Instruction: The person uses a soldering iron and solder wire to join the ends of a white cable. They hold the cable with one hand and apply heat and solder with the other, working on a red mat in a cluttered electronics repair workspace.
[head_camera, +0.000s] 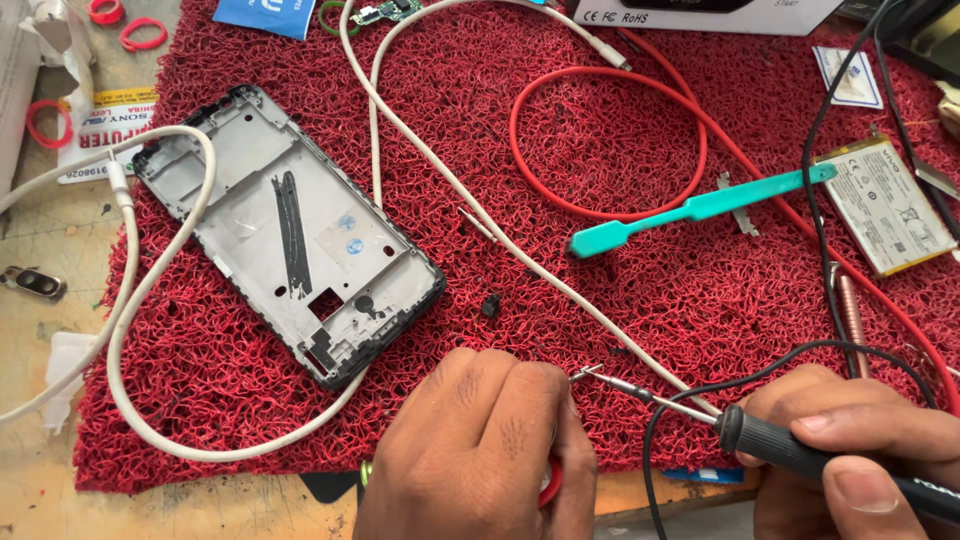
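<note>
Right hand (860, 460) grips soldering iron (800, 452); left hand (480, 450) clenched near its tip, contents unclear; phone frame (290, 230) far left on red mat (650, 270).

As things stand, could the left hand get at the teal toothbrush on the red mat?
Probably not directly. The left hand is pinching a small part at the soldering iron tip, and the right hand with the iron lies between it and the teal toothbrush. It would have to let go first.

left hand (480, 440) hides held part | soldering iron (830, 460) handle cut off right edge
</note>
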